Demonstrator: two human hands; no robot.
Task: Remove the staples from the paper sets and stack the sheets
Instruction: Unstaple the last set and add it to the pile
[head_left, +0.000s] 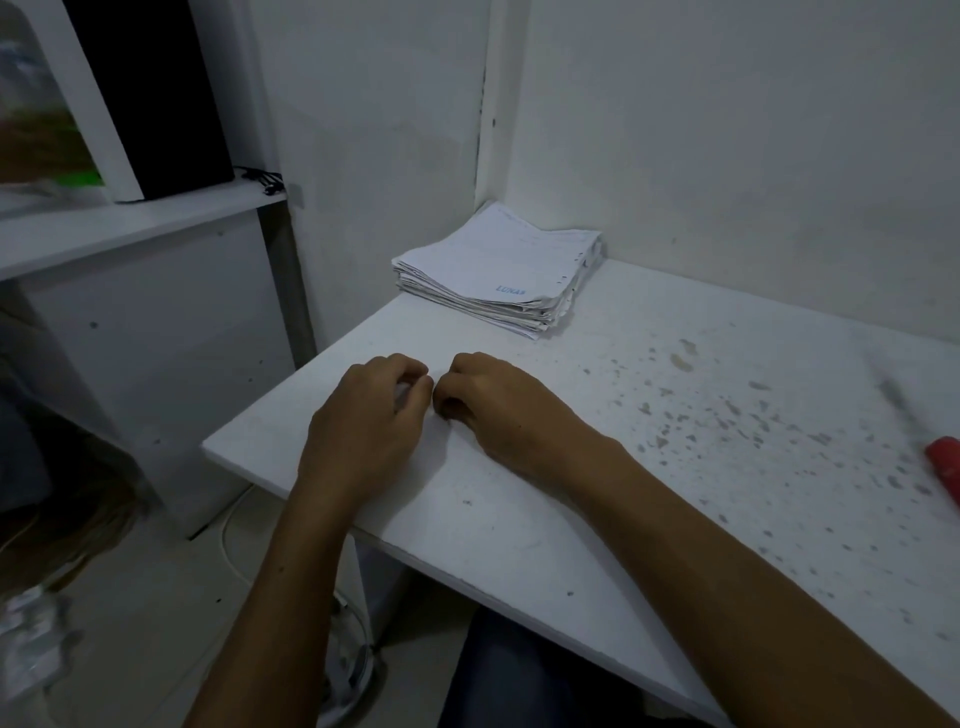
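Paper stack (498, 270) lies at the 12 o'clock corner of the white surface (571, 493), against the wall. Left hand (363, 421) and right hand (493, 405) rest at centre, fingers curled, knuckles nearly meeting; whether either pinches anything cannot be told. A red object (946, 467) sits at 3 o'clock.

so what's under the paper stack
The paper stack lies on the white table, in the corner by the walls. Anything between its sheets or beneath it is covered.
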